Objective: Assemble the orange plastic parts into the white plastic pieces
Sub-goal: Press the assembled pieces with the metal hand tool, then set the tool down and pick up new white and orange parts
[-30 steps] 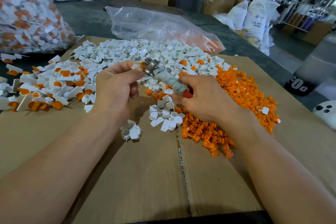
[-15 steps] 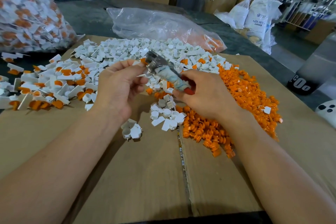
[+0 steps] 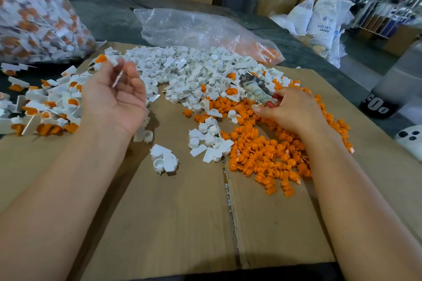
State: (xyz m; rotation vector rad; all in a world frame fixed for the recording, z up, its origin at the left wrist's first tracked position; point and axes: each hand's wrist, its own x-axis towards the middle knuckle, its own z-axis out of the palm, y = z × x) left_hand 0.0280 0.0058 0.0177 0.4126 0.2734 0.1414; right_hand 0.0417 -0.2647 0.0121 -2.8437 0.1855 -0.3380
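Note:
Loose white pieces [image 3: 194, 70] are heaped at the back of the cardboard sheet [image 3: 178, 217], and orange parts [image 3: 269, 150] lie piled at the right. Finished white-and-orange pieces [image 3: 50, 112] lie at the left. My left hand [image 3: 114, 98] is palm up over the edge of that left pile, fingers loosely curled round a blurred white-and-orange piece [image 3: 109, 60] at thumb and fingertips. My right hand [image 3: 290, 114] rests on the orange pile and grips a tape-wrapped tool [image 3: 258, 91], its metal head pointing up and to the left.
A big clear bag of finished pieces [image 3: 34, 18] stands at the back left. A crumpled plastic bag [image 3: 201, 29] lies behind the white heap. A dark cylinder [image 3: 388, 98] and a white object [image 3: 411, 141] sit at the right. A few white pieces [image 3: 163, 159] lie mid-sheet.
My left hand left the tool's head, swung left and turned palm up with the piece. My right hand dropped with the tool onto the orange pile.

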